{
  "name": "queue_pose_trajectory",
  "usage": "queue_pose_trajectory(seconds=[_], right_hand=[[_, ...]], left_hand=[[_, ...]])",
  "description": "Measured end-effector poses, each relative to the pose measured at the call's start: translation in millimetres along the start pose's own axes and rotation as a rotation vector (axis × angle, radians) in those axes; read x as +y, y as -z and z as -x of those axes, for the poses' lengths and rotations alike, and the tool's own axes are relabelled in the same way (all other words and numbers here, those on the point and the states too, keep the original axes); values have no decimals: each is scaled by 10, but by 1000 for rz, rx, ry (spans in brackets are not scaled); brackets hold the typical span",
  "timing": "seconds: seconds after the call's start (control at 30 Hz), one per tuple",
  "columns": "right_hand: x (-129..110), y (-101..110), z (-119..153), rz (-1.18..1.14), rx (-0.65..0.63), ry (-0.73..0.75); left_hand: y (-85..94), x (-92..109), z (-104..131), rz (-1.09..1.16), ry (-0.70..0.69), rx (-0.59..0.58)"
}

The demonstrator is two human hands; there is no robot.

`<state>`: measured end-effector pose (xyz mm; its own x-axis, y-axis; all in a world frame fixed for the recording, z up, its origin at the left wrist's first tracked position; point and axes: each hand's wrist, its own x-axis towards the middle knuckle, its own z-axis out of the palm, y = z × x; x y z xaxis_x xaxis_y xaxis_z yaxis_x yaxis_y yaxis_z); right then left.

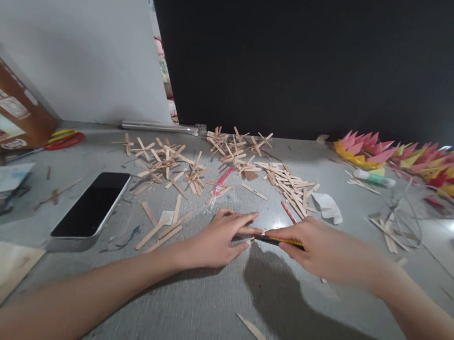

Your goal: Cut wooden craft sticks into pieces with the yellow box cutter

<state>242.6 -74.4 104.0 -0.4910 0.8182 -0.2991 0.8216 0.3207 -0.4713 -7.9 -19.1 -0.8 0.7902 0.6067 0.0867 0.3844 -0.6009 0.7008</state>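
In the middle of the grey table, my right hand is closed around a slim yellow-and-black utility knife, its front end pointing left. My left hand rests low on the table just left of it, index finger and thumb pressing a wooden craft stick that is mostly hidden; only a small tip shows. The fingertips of both hands nearly meet there. A red pencil-like stick lies beyond my right hand. Nearer to me lies a craft stick piece with a pointed end.
Star-shaped stick bundles and a heap of loose craft sticks lie behind my hands. A phone is at left, near a brown box. Pink-and-yellow paper pieces, a glue tube and a cable lie right.
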Motion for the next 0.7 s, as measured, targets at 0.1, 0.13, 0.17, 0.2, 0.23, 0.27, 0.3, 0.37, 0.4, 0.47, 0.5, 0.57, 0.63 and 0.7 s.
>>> queue_pose_trajectory(seconds=[0.1, 0.13, 0.17, 0.2, 0.23, 0.27, 0.3, 0.37, 0.4, 0.47, 0.5, 0.57, 0.63, 0.7], right_hand=[[3, -4, -3, -7, -4, -2], [4, -5, -4, -8, -4, -1], [5, -5, -4, -9, -5, -3], [5, -5, -3, -10, -7, -6], [5, -5, -3, -9, -8, -8], [5, -6, -2, -8, -11, -8], [3, -6, -1, -7, -13, -7], [-5, -8, 2, -3, -13, -10], [-12, -8, 4, -1, -11, -13], [-29, -6, 7, -5, -7, -14], [-37, -4, 8, -10, -4, -12], [-49, 0, 10, -16, -3, -6], [-51, 1, 12, -11, -5, -5], [-41, -9, 16, -2, -2, -10]], left_hand=[[-7, -10, 0, -18, -4, 7], [-7, -11, -1, -26, -3, 4], [-5, -11, -1, -32, -2, 0], [-3, -10, -2, -34, 0, -4], [0, -8, -2, -32, 0, -6], [2, -5, -1, -27, 1, -6], [3, -3, -1, -19, 0, -5], [5, 2, 0, -8, -3, 3], [6, 5, 1, -8, -3, 6], [9, 12, 0, -14, 0, 5], [12, 17, -1, -17, 4, 0], [19, 25, -4, -16, 12, -12], [24, 32, -6, -11, 15, -19], [26, 35, -7, -11, 12, -15]])
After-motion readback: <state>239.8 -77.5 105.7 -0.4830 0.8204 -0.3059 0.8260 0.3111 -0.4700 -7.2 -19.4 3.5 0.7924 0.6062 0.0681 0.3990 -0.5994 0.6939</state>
